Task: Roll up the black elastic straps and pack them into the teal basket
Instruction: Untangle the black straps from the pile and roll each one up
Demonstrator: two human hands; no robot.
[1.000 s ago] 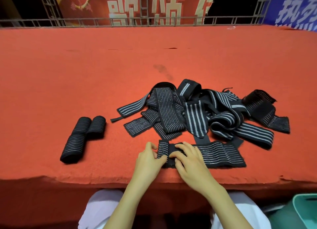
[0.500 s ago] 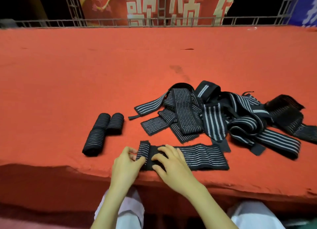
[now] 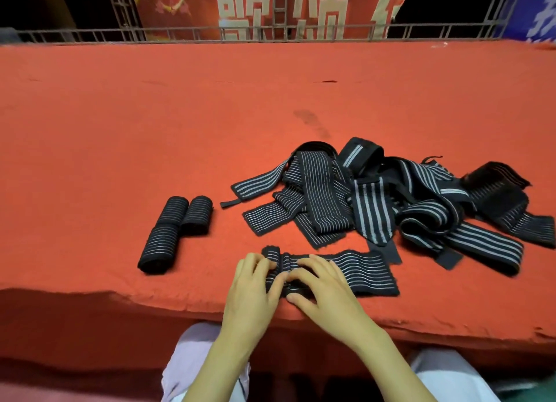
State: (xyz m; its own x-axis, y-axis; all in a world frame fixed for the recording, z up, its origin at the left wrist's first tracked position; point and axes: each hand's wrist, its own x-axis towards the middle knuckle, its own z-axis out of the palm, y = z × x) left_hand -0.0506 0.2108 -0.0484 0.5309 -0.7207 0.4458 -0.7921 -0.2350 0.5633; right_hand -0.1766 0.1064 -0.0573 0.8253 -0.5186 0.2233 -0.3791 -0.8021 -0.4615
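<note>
A black elastic strap with thin white stripes (image 3: 358, 273) lies flat along the near edge of the red-covered table. Its left end is bunched into the start of a roll. My left hand (image 3: 251, 287) and my right hand (image 3: 323, 290) both pinch that rolled end with curled fingers, one on each side. A loose pile of black striped straps (image 3: 385, 197) lies just behind and to the right. Three finished rolls (image 3: 171, 230) lie together on the left. The teal basket is out of view.
The red felt table (image 3: 150, 130) runs wide and deep, with a ragged near edge (image 3: 120, 299). A metal railing (image 3: 270, 34) and banners stand beyond its far side. My knees in pale trousers (image 3: 192, 359) show below the edge.
The view has shifted left, so the basket corner seen at lower right has left the frame. The strap's left end is rolled slightly further to the right under both hands.
</note>
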